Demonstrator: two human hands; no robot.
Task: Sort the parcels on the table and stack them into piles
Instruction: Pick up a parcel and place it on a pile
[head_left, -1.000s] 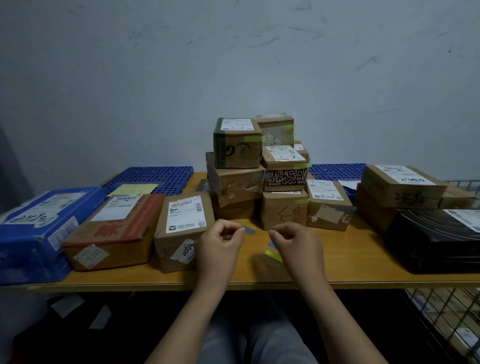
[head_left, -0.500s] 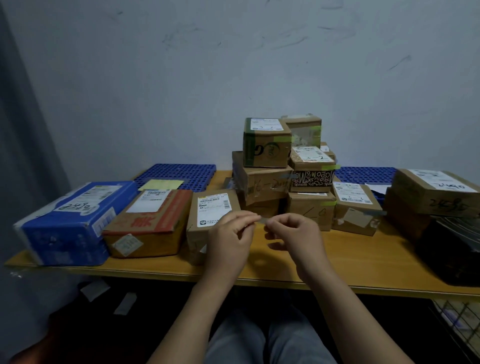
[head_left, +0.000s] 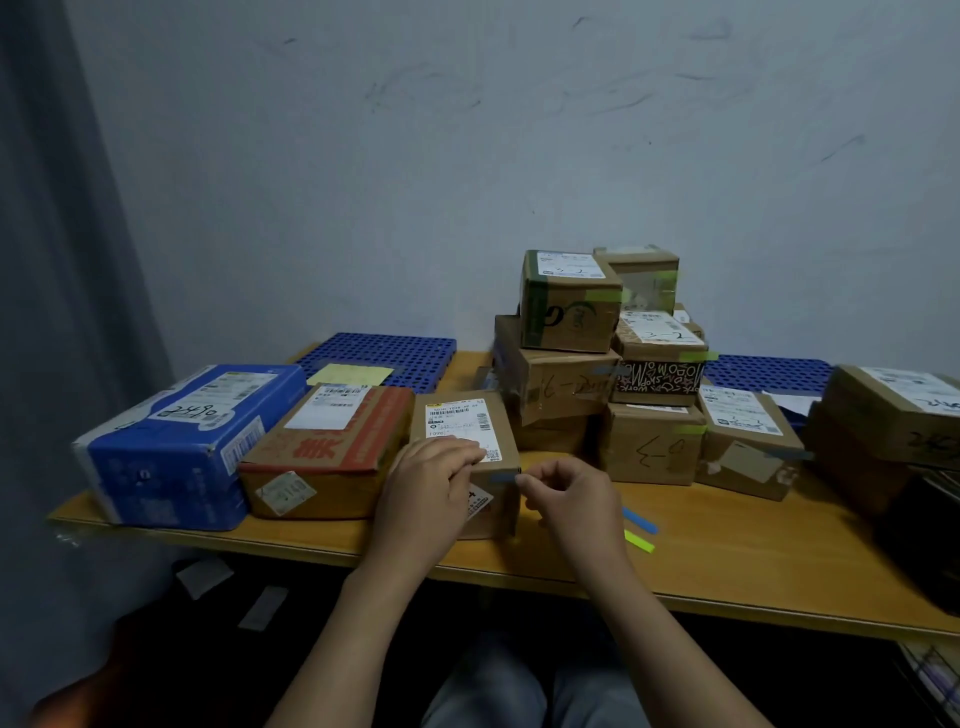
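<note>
A blue parcel (head_left: 171, 447) lies flat at the far left, with a white label and handwriting on top. Just beside it on the right sits a brown carton (head_left: 332, 447) with red print, then a small brown box (head_left: 460, 415) with a barcode label and a blue strip (head_left: 503, 477) at its near top edge. Behind them, a heap (head_left: 561, 384) of brown boxes rises three high, topped by a green-printed box (head_left: 569, 306). At the right, two large brown boxes (head_left: 893, 410) are stacked behind a black parcel (head_left: 930, 545).

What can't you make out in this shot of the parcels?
Head view: right edge cuts off the black parcel.
Head view: left hand covers part of the small box's label.
Head view: right hand hides the blue strip's end.
Head view: blue parcel's print too small.
</note>
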